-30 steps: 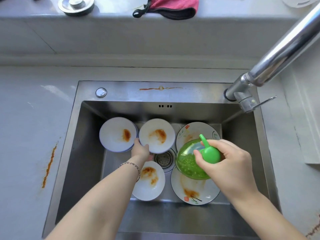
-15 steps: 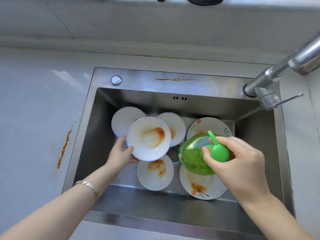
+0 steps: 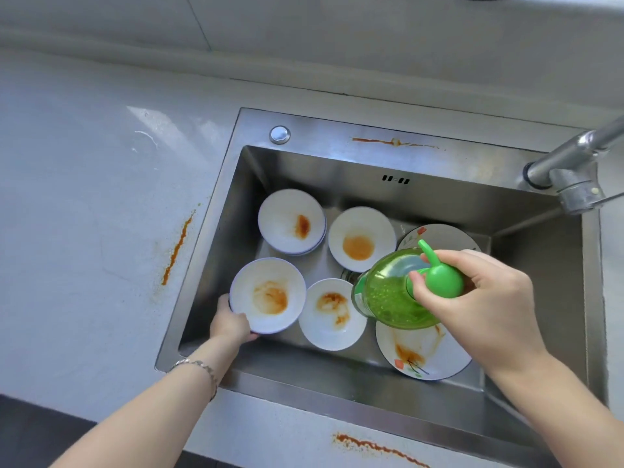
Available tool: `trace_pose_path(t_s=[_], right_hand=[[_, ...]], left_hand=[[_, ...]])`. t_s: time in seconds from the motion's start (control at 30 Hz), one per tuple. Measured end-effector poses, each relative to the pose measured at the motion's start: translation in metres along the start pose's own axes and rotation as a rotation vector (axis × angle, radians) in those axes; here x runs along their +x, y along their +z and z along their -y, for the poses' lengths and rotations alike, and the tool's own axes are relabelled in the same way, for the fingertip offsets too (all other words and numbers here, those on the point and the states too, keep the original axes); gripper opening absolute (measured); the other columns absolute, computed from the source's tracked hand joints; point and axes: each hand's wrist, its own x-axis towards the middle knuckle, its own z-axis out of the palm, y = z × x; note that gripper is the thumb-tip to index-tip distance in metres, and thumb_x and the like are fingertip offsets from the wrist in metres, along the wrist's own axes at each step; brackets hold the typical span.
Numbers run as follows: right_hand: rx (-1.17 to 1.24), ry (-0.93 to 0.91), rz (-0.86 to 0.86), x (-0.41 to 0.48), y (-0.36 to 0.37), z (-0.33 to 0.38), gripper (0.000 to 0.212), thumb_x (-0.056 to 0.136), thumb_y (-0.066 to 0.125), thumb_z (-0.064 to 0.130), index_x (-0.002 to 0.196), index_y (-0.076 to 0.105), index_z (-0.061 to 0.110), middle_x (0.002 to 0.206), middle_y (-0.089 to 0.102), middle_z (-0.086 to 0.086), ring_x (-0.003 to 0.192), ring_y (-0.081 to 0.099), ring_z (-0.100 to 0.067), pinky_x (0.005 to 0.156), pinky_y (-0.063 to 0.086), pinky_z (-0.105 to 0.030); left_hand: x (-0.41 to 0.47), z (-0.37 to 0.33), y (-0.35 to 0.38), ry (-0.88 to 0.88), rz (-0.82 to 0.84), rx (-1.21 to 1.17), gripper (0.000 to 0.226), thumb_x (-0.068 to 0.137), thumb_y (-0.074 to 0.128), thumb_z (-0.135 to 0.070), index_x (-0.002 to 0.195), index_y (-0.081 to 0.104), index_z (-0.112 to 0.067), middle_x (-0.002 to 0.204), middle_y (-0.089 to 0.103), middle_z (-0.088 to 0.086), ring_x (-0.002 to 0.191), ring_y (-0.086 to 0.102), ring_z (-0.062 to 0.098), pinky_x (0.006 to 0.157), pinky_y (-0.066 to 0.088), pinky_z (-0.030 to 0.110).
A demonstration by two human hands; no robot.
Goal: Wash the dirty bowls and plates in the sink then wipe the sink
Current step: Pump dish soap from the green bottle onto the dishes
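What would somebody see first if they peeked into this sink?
Probably the bright green pump bottle, which the right hand holds over the right side of the sink. Next come the white bowls with orange-brown smears on the sink floor; the left hand grips the rim of the front-left bowl. An orange streak also marks the countertop left of the sink.

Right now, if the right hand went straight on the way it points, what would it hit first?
Probably the back middle bowl, though the right hand with its bottle may pass above it.
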Motion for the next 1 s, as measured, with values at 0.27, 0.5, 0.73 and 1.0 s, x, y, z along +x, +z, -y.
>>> trace_pose_path(t_s=[0.27, 0.5, 0.73, 1.0], right_hand=[[-0.017, -0.034, 0.033, -0.001, 0.002, 0.004, 0.017, 0.065, 0.072, 0.019, 0.078, 0.073, 0.008, 0.062, 0.054, 0.008, 0.067, 0.05, -0.004, 0.063, 0.038, -0.003], [-0.071, -0.015, 0.023, 0.002, -0.001, -0.003, 0.017, 0.064, 0.072, 0.019, 0.077, 0.072, 0.007, 0.062, 0.061, -0.001, 0.067, 0.051, -0.012, 0.062, 0.04, -0.008], [-0.112, -0.007, -0.041, 0.008, -0.005, -0.006, 0.018, 0.063, 0.073, 0.018, 0.076, 0.072, 0.005, 0.062, 0.062, -0.005, 0.068, 0.052, -0.014, 0.064, 0.042, -0.009], [-0.105, 0.032, -0.026, 0.011, -0.006, -0.01, 0.018, 0.064, 0.071, 0.021, 0.075, 0.072, 0.006, 0.062, 0.057, 0.005, 0.071, 0.051, 0.006, 0.065, 0.038, -0.001]], left_hand=[[0.024, -0.014, 0.015, -0.335, -0.014, -0.281, 0.027, 0.091, 0.037, -0.033, 0.108, 0.054, -0.02, 0.122, 0.054, 0.006, 0.116, 0.049, 0.038, 0.09, 0.047, 0.056], [0.04, -0.005, 0.024, -0.13, 0.086, -0.01, 0.047, 0.089, 0.048, 0.008, 0.133, 0.039, -0.006, 0.112, 0.053, 0.013, 0.083, 0.056, 0.033, 0.065, 0.056, 0.038], [0.039, -0.009, 0.025, -0.057, 0.166, 0.286, 0.049, 0.091, 0.051, 0.002, 0.135, 0.032, -0.005, 0.135, 0.042, 0.02, 0.123, 0.04, 0.043, 0.074, 0.049, 0.049], [0.037, -0.079, 0.043, 0.327, 0.088, 0.21, 0.062, 0.096, 0.048, -0.033, 0.146, 0.023, -0.007, 0.132, 0.05, 0.017, 0.108, 0.056, 0.032, 0.089, 0.048, 0.04]])
